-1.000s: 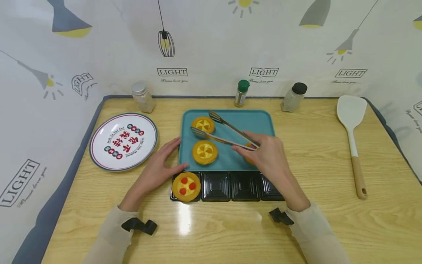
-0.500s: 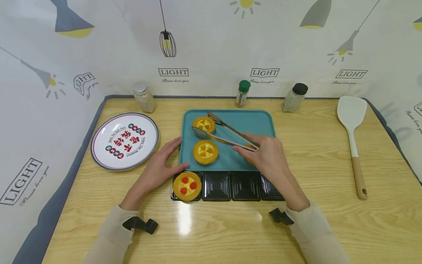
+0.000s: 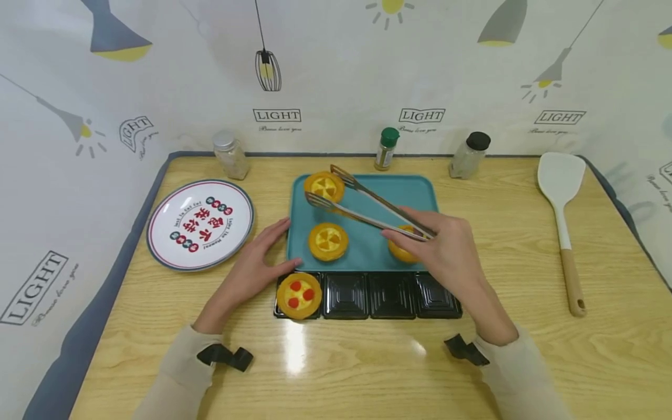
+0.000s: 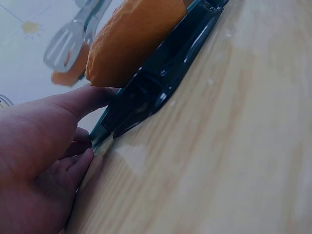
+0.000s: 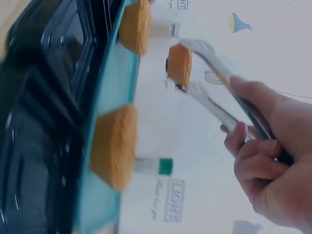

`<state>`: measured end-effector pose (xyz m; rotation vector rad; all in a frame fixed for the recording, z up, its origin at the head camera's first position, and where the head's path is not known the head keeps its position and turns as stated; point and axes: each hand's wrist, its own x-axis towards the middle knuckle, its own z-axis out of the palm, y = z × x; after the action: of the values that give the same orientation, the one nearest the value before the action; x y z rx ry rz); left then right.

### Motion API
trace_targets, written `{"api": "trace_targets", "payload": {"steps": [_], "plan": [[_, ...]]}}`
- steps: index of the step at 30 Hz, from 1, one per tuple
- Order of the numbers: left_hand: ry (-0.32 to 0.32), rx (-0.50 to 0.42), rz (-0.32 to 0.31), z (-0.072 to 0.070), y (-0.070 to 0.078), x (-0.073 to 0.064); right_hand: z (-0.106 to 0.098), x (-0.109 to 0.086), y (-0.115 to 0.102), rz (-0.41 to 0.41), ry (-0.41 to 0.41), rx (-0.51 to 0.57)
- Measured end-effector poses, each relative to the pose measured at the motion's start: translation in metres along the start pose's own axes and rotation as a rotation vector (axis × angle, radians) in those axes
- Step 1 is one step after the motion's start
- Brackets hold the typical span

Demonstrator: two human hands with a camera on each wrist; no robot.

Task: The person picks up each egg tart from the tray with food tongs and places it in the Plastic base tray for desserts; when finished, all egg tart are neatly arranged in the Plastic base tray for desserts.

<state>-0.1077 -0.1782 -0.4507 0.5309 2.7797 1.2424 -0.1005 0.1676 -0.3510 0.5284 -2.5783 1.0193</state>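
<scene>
My right hand (image 3: 451, 248) grips a pair of metal tongs (image 3: 385, 204). Their tips pinch an egg tart (image 3: 324, 186), which in the right wrist view hangs raised above the teal tray (image 3: 367, 256). Two more tarts lie on that tray: one with a wedge-patterned top (image 3: 328, 241) at left, and another tart (image 3: 403, 248) at right, partly covered by the tongs and hand. With fingers spread, my left hand (image 3: 249, 271) rests against the tray's left edge, thumb at the near corner. In front, a black compartment tray (image 3: 392, 296) holds a red-dotted tart (image 3: 299, 296) in its leftmost compartment.
A patterned white plate (image 3: 200, 224) lies at left. Along the back stand a silver-capped jar (image 3: 231, 156), a green-capped bottle (image 3: 386, 149) and a black-capped jar (image 3: 469, 155). A spatula (image 3: 563, 227) lies at right, and a printed cloth backs the table.
The tongs have closed on the far tart and raised it off the tray. My right hand has shifted right, showing more of the right tart. The left hand stays at the tray edge.
</scene>
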Motion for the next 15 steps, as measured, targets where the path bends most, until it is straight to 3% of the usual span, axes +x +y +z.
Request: {"api": "trace_targets", "payload": {"steps": [8,15], "plan": [[-0.007,0.005,-0.007,0.002,-0.002,0.001,-0.049,-0.032,0.001,-0.151,-0.084,0.073],[0.002,0.010,-0.003,0.000,-0.001,0.001,-0.061,-0.062,-0.002,-0.248,-0.128,0.106]]}}
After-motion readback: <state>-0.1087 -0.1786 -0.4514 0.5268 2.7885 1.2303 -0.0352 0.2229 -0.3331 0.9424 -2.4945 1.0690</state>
